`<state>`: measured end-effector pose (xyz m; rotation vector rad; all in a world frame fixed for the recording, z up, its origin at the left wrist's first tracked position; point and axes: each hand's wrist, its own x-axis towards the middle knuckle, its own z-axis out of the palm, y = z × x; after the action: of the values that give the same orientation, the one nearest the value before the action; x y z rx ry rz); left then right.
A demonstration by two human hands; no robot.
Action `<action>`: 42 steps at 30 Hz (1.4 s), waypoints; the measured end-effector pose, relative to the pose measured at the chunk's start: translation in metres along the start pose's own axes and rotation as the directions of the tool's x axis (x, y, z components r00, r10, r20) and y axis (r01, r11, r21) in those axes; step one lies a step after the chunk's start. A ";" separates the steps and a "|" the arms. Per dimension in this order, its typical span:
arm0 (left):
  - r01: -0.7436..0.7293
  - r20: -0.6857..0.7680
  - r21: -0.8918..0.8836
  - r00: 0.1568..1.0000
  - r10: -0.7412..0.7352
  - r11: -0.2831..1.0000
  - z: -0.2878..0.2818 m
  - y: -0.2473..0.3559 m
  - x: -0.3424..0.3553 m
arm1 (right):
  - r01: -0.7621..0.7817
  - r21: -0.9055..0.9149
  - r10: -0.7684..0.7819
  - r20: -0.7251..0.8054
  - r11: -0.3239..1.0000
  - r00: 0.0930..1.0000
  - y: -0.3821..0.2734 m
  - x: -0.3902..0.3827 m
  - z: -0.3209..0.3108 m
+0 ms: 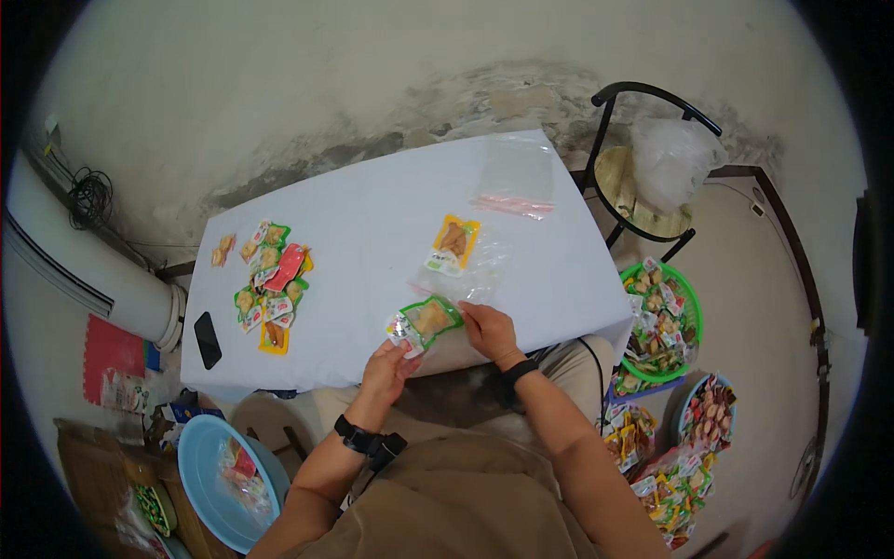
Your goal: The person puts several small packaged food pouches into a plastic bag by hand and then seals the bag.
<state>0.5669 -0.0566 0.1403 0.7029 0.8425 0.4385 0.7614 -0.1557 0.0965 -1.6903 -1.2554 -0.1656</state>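
My left hand (386, 368) grips a green-edged snack packet (430, 319) by its white lower end, near the front edge of the white-covered table (358, 224). My right hand (486, 331) pinches at the edge of a clear plastic bag (480, 279) beside that packet. A yellow-edged packet (453, 240) lies on the bag farther back. On the table's left is a loose pile of green, red and yellow packets (270, 279), with a phone (207, 340) nearby. A stack of empty clear bags (512, 177) lies at the back right.
A black chair (617, 177) holding a white plastic bundle (675, 163) stands at right. Below it are a green basket (691, 326) and other containers of packets (708, 419) on the floor. A blue basin (200, 475) stands at lower left; coiled cable (91, 196) hangs by the left wall.
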 end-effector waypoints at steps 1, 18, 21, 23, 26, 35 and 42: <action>0.003 0.007 0.005 1.000 -0.003 1.000 0.004 0.003 -0.002 | -0.006 -0.004 0.006 0.001 1.000 1.000 0.001 -0.001 0.000; -0.096 0.005 -0.005 0.995 0.096 0.995 -0.024 0.027 -0.048 | -0.014 0.019 0.015 -0.045 1.000 0.999 -0.004 0.003 -0.004; -0.105 0.003 0.001 0.994 0.105 0.994 -0.020 0.021 -0.042 | -0.040 -0.014 0.041 0.027 0.999 0.999 -0.007 0.005 -0.008; -0.111 0.029 0.018 0.994 0.110 0.994 -0.010 0.017 -0.034 | -0.046 -0.041 0.048 0.060 0.998 0.997 -0.009 0.005 -0.010; -0.094 0.054 0.072 0.994 0.090 0.993 -0.002 0.015 -0.021 | -0.020 -0.035 0.022 0.049 0.999 0.999 -0.005 0.003 -0.007; -0.054 0.028 0.127 0.998 0.050 0.990 -0.002 0.009 0.002 | 0.052 -0.130 -0.037 0.114 0.990 0.993 -0.008 0.002 -0.009; -0.062 0.067 0.052 0.996 0.058 0.997 0.015 -0.016 0.029 | 0.035 -0.104 -0.021 0.131 0.994 0.991 -0.001 -0.002 -0.006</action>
<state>0.5975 -0.0560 0.1210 0.7900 0.7749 0.4457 0.7620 -0.1616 0.0987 -1.7988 -1.3879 -0.1428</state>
